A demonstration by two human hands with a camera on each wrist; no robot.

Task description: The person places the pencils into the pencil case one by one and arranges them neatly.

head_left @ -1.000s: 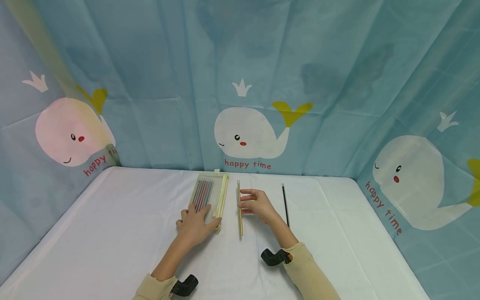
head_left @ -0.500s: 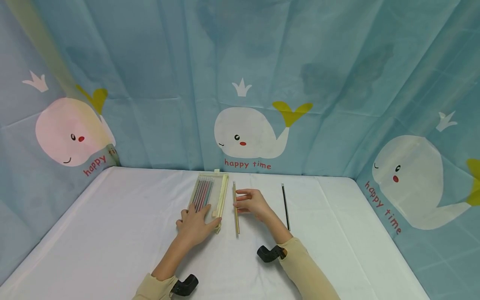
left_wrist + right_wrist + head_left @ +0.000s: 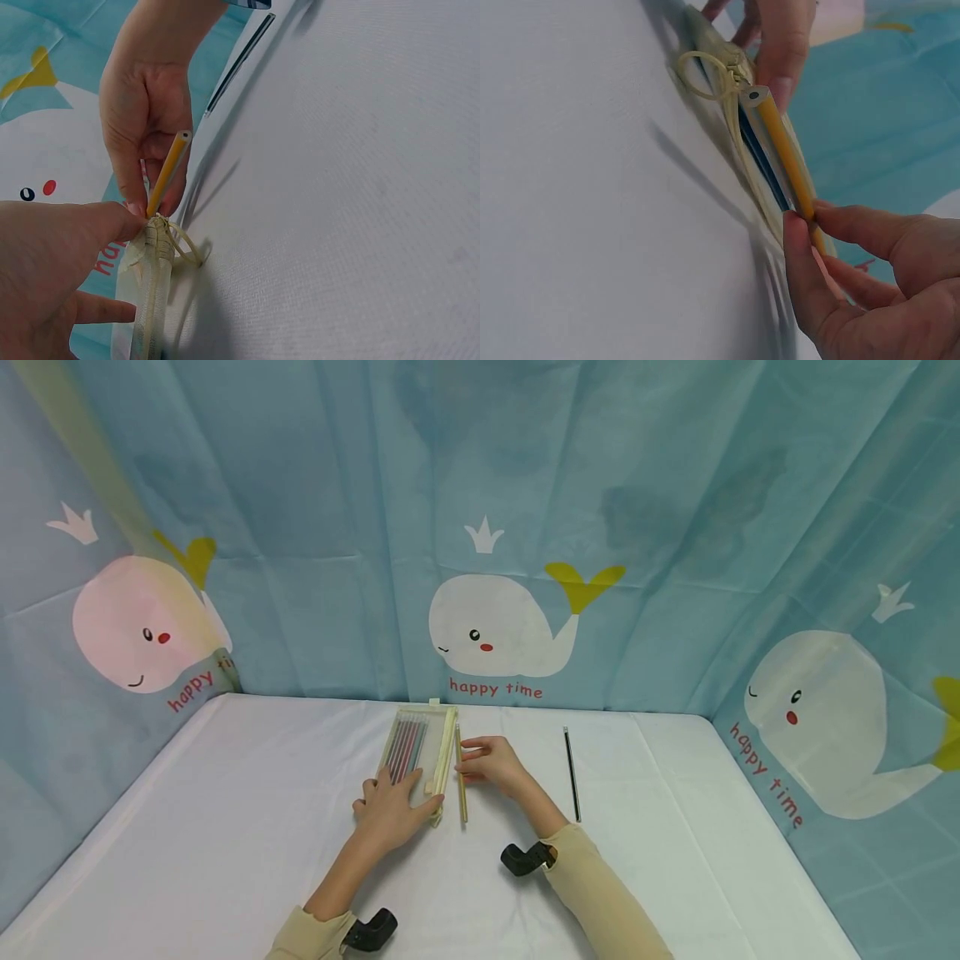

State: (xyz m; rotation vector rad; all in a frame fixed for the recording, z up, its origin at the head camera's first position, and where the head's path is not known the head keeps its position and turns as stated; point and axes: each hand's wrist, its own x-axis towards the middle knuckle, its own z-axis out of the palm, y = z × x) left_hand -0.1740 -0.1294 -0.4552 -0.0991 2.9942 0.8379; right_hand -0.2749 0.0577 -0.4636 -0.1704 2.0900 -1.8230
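A clear zip pencil pouch [image 3: 433, 742] with a pale yellow zipper lies at the back of the table, several slim coloured sticks showing through it. My left hand [image 3: 392, 810] rests across its near end with fingers spread, the thumb by the zipper end. Between thumb and fingers, my right hand [image 3: 491, 762] pinches a yellow-and-grey striped pencil [image 3: 789, 154]. The pencil runs along the pouch's right edge, close beside the zipper. In the left wrist view, the pencil's near end [image 3: 182, 139] overlaps the zipper end [image 3: 157, 232].
A black pencil [image 3: 572, 777] lies on the white tablecloth [image 3: 660, 860] to the right. A pale pull ring [image 3: 684, 71] hangs from the zipper. Behind the table rises a blue curtain [image 3: 337, 610] with whale prints.
My right hand has carried the striped pencil leftward, from a gap right of the pouch to beside its zipper edge. My left hand and the pouch have stayed in place.
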